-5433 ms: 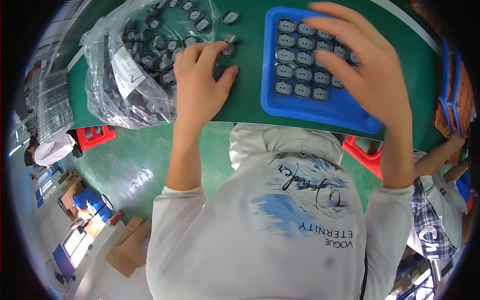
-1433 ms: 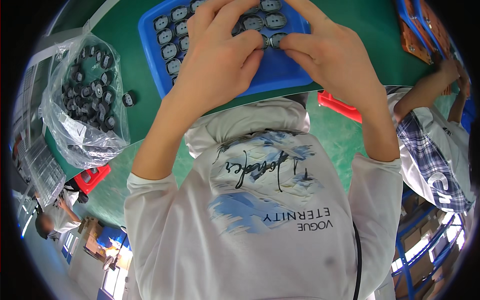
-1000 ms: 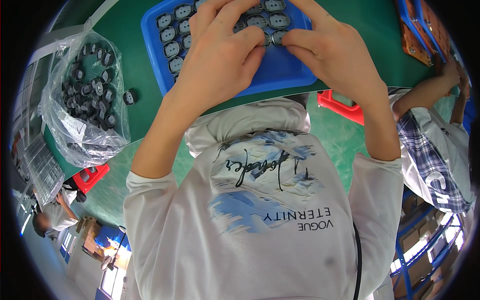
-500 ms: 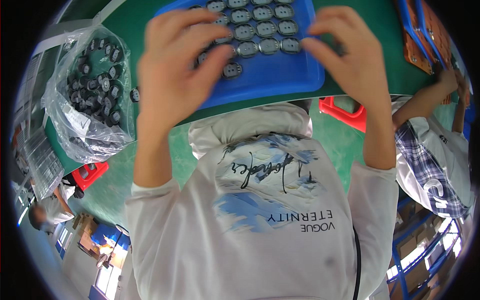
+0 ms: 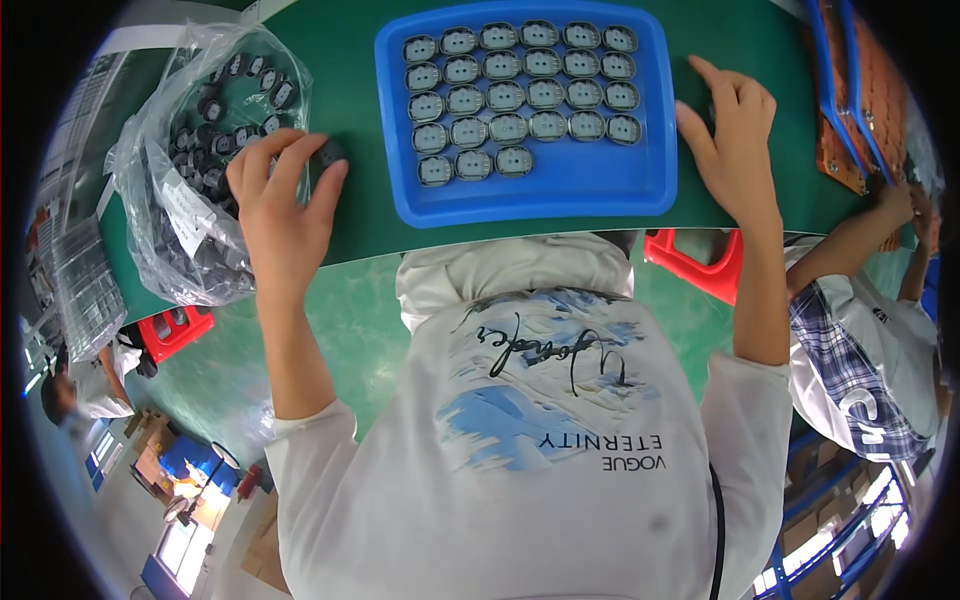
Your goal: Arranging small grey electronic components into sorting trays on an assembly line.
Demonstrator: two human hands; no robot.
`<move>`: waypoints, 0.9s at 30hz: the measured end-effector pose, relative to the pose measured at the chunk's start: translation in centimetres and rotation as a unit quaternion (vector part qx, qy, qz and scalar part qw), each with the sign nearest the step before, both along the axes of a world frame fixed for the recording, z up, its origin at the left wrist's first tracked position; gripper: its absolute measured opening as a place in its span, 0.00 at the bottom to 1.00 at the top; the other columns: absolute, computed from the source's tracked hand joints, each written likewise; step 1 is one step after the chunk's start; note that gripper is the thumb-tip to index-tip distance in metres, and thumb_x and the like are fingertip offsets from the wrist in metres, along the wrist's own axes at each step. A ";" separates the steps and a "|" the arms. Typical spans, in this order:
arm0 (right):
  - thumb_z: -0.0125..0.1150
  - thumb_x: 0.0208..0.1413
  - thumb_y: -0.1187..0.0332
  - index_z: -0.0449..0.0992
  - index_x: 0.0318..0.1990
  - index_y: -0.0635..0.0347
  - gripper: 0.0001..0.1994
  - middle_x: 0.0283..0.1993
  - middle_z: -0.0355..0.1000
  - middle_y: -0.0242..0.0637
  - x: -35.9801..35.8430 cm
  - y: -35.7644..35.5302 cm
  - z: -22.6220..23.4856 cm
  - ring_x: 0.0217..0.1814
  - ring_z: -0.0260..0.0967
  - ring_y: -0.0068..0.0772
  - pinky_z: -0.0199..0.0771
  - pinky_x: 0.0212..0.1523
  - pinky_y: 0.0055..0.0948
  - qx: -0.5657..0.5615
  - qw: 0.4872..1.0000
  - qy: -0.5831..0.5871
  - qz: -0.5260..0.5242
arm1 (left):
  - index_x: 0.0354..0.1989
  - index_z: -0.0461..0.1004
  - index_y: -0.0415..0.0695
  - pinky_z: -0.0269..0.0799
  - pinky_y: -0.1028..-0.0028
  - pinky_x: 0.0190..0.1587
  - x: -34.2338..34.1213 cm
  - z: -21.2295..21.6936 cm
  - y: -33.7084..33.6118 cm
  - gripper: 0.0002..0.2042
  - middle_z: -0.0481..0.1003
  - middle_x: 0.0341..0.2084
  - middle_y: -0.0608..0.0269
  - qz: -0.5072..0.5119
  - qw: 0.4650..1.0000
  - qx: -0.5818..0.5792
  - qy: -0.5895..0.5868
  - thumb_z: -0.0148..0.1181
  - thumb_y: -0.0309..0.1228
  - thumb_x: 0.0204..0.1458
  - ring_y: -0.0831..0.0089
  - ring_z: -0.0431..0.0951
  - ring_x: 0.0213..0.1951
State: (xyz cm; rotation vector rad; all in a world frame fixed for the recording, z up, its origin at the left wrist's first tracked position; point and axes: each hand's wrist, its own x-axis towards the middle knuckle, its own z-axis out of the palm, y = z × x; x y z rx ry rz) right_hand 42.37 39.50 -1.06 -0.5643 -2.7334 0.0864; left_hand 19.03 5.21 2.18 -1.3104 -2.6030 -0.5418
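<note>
My left hand (image 5: 285, 200) is beside the clear plastic bag, its thumb and fingertips pinched round a small dark round part (image 5: 330, 152) just above or on the green table. In the bag (image 5: 150, 250) lies a loose heap of similar parts (image 5: 215, 145). Right of that hand stands a blue tray (image 5: 590, 195) with several rows of grey oval parts (image 5: 507, 127) laid out in it; its nearest row has three, at the left. My right hand (image 5: 738, 140) rests by the tray's right edge, thumb and index finger apart, holding nothing I can see; its other fingers are partly hidden.
The green table (image 5: 350, 215) curves along its near edge. At the right are orange boards (image 5: 850, 130) with blue bars, and another person's arm (image 5: 860, 235) reaches toward them. Red stools (image 5: 700, 262) stand below the table's edge. Another person is at far left.
My left hand has moved from over the tray leftward to the loose part by the bag. The right hand has drawn slightly away from the tray's edge. The whole view has shifted.
</note>
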 end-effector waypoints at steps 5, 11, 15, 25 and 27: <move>0.64 0.58 0.68 0.71 0.64 0.57 0.25 0.64 0.67 0.43 3.2 -0.4 0.8 0.67 0.61 0.47 0.59 0.69 0.38 -0.171 0.984 0.044 0.027 | 0.45 0.82 0.46 0.68 0.60 0.53 -0.3 -1.2 0.4 0.17 0.76 0.41 0.60 -0.037 0.999 -0.003 -0.016 0.73 0.30 0.44 0.56 0.71 0.49; 0.65 0.58 0.74 0.78 0.57 0.57 0.18 0.59 0.72 0.41 4.0 -0.3 1.2 0.62 0.68 0.41 0.67 0.62 0.34 -0.157 0.986 0.058 0.012 | 0.48 0.81 0.46 0.69 0.62 0.52 0.0 -0.5 0.3 0.19 0.75 0.39 0.60 -0.046 0.992 0.039 -0.111 0.73 0.29 0.45 0.55 0.71 0.48; 0.67 0.56 0.72 0.82 0.50 0.56 0.14 0.52 0.74 0.40 3.1 0.0 0.5 0.56 0.71 0.41 0.70 0.56 0.34 -0.132 0.990 0.056 -0.007 | 0.49 0.80 0.46 0.69 0.61 0.54 -0.3 -1.8 0.6 0.19 0.76 0.40 0.58 -0.042 0.996 0.016 -0.075 0.71 0.26 0.45 0.55 0.71 0.49; 0.70 0.53 0.72 0.79 0.53 0.57 0.19 0.51 0.74 0.38 2.6 -0.9 1.8 0.49 0.72 0.34 0.72 0.51 0.30 -0.217 0.970 0.108 0.009 | 0.41 0.77 0.44 0.67 0.62 0.57 0.3 -1.2 0.4 0.10 0.77 0.47 0.60 -0.038 0.998 0.034 -0.047 0.67 0.24 0.49 0.56 0.72 0.53; 0.70 0.52 0.72 0.78 0.56 0.56 0.21 0.50 0.73 0.36 2.7 -0.6 1.4 0.47 0.71 0.32 0.71 0.49 0.29 -0.200 0.979 0.029 0.015 | 0.40 0.77 0.43 0.68 0.61 0.56 0.5 -1.4 0.4 0.10 0.77 0.47 0.60 -0.018 0.997 0.022 -0.067 0.67 0.23 0.49 0.56 0.72 0.52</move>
